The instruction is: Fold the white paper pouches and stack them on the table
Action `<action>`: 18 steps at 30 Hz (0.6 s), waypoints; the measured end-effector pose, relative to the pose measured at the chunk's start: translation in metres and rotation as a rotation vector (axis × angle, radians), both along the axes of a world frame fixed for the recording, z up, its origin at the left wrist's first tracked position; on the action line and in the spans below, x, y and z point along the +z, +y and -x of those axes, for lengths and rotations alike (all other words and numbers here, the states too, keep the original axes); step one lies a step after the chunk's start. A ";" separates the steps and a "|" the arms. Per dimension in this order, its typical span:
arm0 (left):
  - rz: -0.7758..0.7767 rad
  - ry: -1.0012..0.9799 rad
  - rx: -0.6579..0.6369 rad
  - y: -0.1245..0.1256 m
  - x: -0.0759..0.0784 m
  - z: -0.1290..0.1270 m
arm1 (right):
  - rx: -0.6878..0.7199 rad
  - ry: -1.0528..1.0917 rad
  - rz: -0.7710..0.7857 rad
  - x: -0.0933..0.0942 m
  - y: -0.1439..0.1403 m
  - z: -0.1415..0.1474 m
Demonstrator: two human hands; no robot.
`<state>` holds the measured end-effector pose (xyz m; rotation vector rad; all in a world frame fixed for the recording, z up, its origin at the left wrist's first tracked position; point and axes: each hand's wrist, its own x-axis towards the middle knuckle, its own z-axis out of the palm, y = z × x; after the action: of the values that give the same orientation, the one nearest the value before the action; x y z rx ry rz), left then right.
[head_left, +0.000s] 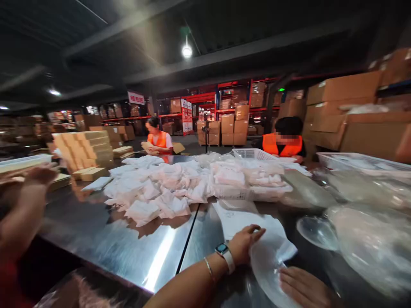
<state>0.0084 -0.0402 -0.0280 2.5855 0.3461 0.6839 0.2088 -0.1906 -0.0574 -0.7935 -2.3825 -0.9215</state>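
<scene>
Low in the frame, right of centre, the person's left hand (pixel 245 244) (a watch and a thin bracelet on its wrist) lies with fingers bent down on a white packet (pixel 257 226) that rests flat on the shiny metal counter (pixel 128 244). The hand presses on the packet's near end rather than closing around it. At the bottom right edge the right hand (pixel 302 286) lies flat and open, fingers stretched out, touching the edge of a clear plastic bag (pixel 266 269) that overlaps the packet's lower corner.

In the middle of the frame a heap of white packets (pixel 160 188) spreads over the counter, and just to its right a white plastic basket (pixel 253 182) holds more of them. Loose clear plastic wrap (pixel 369 231) fills the right side. At the left edge a blurred arm (pixel 22 205) of another person reaches in. Tan cartons (pixel 85 147) are stacked at the upper left, and two people in orange vests (pixel 282 145) sit on the counter's far side before red racks with cardboard boxes (pixel 343 90).
</scene>
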 end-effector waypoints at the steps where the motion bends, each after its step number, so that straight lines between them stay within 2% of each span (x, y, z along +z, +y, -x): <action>1: -0.008 0.006 0.013 0.001 0.001 0.004 | -0.039 -0.007 0.019 0.005 -0.003 0.004; 3: -0.033 0.032 0.017 0.002 0.003 0.008 | -0.148 0.097 0.008 0.015 -0.003 0.013; 6: -0.085 0.052 0.004 -0.008 0.004 0.006 | -0.261 0.198 -0.128 0.025 0.004 0.023; 9: -0.191 0.078 -0.023 -0.027 0.006 0.002 | -0.366 0.227 -0.245 0.024 0.008 0.025; 11: -0.277 0.105 -0.035 -0.040 0.009 0.000 | -0.414 0.227 -0.241 0.021 0.008 0.024; 14: -0.349 0.104 0.014 -0.052 0.014 0.000 | -0.357 0.210 -0.148 0.015 0.008 0.023; 18: -0.357 0.095 0.097 -0.048 0.020 0.002 | -0.228 0.147 0.036 0.014 0.013 0.022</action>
<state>0.0062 -0.0882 -0.0080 2.9634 0.4138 0.7130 0.1872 -0.1778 -0.0435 -1.1255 -2.2187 -0.8758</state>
